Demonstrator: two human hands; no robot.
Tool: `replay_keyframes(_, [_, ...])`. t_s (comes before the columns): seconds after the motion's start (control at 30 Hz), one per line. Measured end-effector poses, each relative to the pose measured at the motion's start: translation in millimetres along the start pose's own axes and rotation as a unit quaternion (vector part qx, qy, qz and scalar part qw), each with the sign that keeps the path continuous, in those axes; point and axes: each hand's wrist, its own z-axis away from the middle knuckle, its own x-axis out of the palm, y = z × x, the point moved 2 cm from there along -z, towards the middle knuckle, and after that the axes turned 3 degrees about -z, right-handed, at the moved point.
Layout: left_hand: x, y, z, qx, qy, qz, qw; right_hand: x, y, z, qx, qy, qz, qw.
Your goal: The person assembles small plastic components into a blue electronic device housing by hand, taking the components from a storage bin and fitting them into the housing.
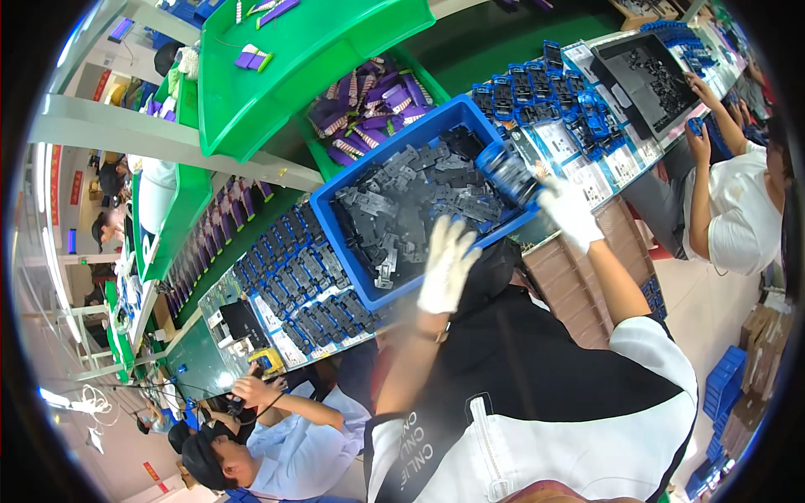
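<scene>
In front of me is a blue bin (pixel 373 293) piled with flat black and dark grey plastic parts (pixel 411 197). My left hand (pixel 449 264), in a white glove, reaches over the bin's near side with fingers spread and nothing in them. At the bin's right end, my white-gloved right hand (pixel 568 214) grips a blue-and-black toy car chassis (pixel 507 174) by its near end. That chassis is smeared by motion, and the fingertips on it are partly blurred.
Rows of blue-and-black chassis (pixel 302 277) lie left of the bin, and more (pixel 528 92) lie beyond its right side. Green trays (pixel 310 75) hold purple parts. A co-worker (pixel 742 201) sits by a black tray (pixel 646 80); another (pixel 293 444) works at lower left.
</scene>
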Motion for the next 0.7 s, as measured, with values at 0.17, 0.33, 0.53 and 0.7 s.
replay_keyframes(0.17, [1.6, -27.6, -31.5, -0.017, 0.123, 0.06, 0.99, 44.6, -25.4, 31.7, 0.014, -0.202, -0.01, 0.979])
replay_keyframes(0.33, [-6.6, -0.5, -2.2, 0.001, 0.18, 0.048, 0.982, -48.6, 64.8, -70.2, -0.143, 0.184, 0.198, 0.952])
replay_keyframes(0.53, [-19.0, 10.2, 20.6, -0.01, 0.209, 0.106, 0.972, -152.6, 152.5, -147.5, 0.06, 0.245, 0.347, 0.903])
replay_keyframes(0.7, [-46.2, 8.6, 47.0, -0.012, 0.239, 0.075, 0.968, -145.5, 150.3, -151.9, 0.06, 0.211, 0.336, 0.916])
